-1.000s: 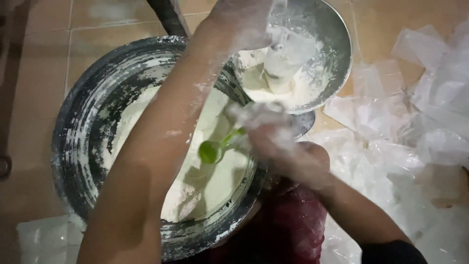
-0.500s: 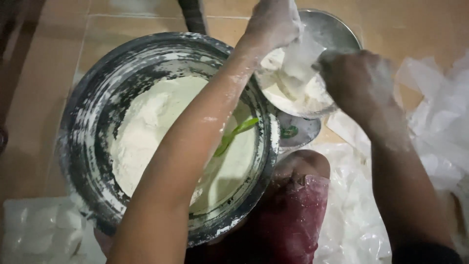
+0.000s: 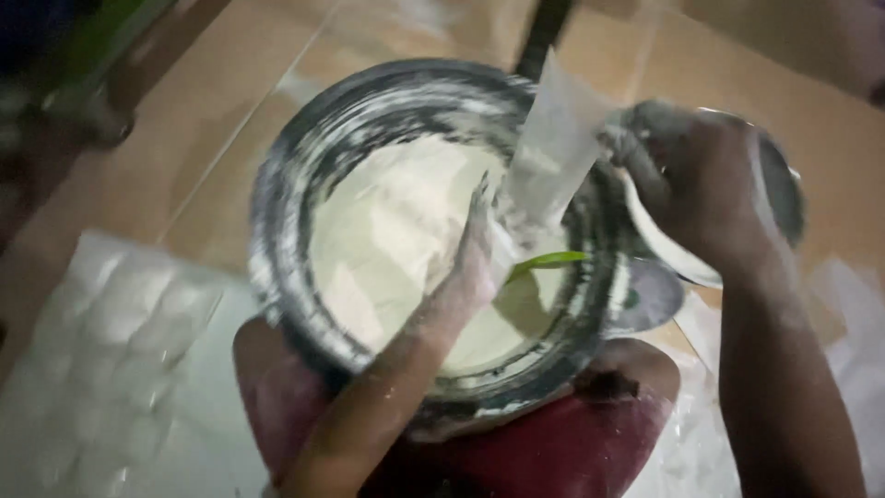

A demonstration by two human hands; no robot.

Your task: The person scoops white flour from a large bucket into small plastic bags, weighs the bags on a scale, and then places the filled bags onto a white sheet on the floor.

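Note:
A large metal basin [image 3: 277, 212], its rim dusted white, holds pale white dough or batter [image 3: 387, 240]. My left hand [image 3: 470, 258], coated in flour, reaches flat into the basin with its fingertips against the lower end of a clear plastic bag [image 3: 553, 138]. My right hand [image 3: 701, 184] grips the bag's upper edge, above a smaller metal bowl [image 3: 784, 184] at the right. A green spoon [image 3: 548, 263] lies in the basin just right of my left hand. The picture is blurred by motion.
The basin stands on a tiled floor in front of my knees in a red garment [image 3: 553, 452]. A pile of filled clear bags [image 3: 111, 369] lies at the lower left. A flat metal lid [image 3: 650, 295] sits under the small bowl. More plastic lies at the right edge.
My left hand has come back from the small bowl into the large basin. My right hand has lifted a clear bag between the bowl and the basin. The view has shifted right.

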